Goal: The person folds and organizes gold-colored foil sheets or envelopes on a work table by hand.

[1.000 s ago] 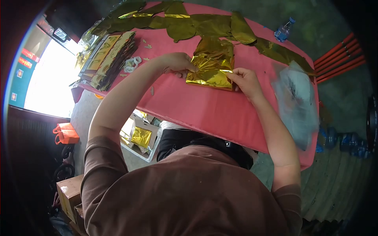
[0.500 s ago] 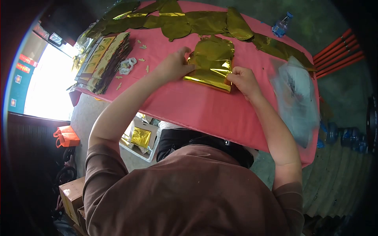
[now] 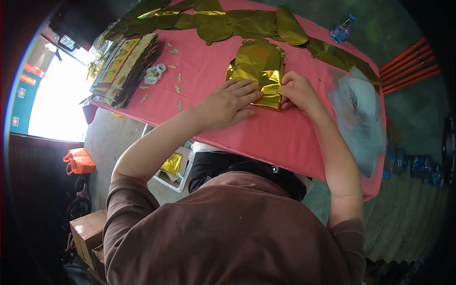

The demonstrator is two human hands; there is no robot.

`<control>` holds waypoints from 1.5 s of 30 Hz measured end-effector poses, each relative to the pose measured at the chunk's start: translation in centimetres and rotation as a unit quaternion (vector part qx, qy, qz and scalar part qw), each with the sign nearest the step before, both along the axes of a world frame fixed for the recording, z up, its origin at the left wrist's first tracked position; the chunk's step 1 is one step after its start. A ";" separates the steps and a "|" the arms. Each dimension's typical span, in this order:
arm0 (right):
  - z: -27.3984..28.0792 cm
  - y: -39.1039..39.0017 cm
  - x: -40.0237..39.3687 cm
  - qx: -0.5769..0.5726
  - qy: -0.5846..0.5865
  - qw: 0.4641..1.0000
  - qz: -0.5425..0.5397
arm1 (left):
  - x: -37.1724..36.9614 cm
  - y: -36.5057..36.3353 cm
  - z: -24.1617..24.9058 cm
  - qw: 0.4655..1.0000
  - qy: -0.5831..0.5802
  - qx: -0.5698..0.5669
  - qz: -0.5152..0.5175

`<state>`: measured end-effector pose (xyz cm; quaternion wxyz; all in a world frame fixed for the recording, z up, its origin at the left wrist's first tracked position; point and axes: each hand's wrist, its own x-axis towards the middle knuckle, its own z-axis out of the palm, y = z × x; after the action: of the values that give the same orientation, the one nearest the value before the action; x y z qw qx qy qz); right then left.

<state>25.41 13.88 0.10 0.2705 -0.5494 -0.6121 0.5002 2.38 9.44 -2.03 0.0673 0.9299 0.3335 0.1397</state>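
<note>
A flat, folded piece of gold foil (image 3: 259, 57), which looks like a deflated foil balloon, lies on the pink-covered table (image 3: 266, 137) in front of me. My left hand (image 3: 230, 103) rests palm down with its fingers stretched over the foil's lower left part. At the foil's right edge, my right hand (image 3: 295, 94) pinches the shiny lower side between thumb and fingers. Creases catch the light between the two hands. Some of the lower left edge is hidden under my left fingers.
More flat gold foil pieces (image 3: 251, 23) line the table's far edge. At left are a stack of printed cards (image 3: 126, 66), a white plastic bundle (image 3: 154, 73) and small scraps (image 3: 178, 89). Clear plastic bags (image 3: 356, 118) lie at right; a bottle (image 3: 342, 29) stands at the back.
My left hand has moved from the foil's left edge down and right, and now lies flat on its lower part. My right hand stays at the right edge, slightly shifted.
</note>
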 end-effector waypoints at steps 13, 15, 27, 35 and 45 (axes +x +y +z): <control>-4.1 -1.4 -2.4 0.349 -0.325 0.869 0.134 | -0.2 0.2 -0.9 0.999 -0.024 0.021 -0.001; -4.1 -1.5 -2.3 0.340 -0.346 0.864 0.137 | -0.3 0.3 -0.9 0.999 -0.047 0.023 -0.008; -3.5 -1.8 -2.6 0.319 -0.410 0.840 0.157 | -5.9 4.0 0.3 0.992 -0.124 -0.004 0.024; -3.5 -1.9 -2.6 0.324 -0.411 0.837 0.158 | -5.6 4.0 0.4 0.996 -0.078 0.030 0.015; -3.5 -1.8 -2.5 0.327 -0.412 0.836 0.159 | -5.5 4.8 0.7 0.996 -0.088 0.000 -0.005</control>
<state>22.92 12.08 -3.36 0.0740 -0.4794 -0.8738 0.0345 -3.16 14.20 -1.35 0.0975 0.9155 0.3220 0.2205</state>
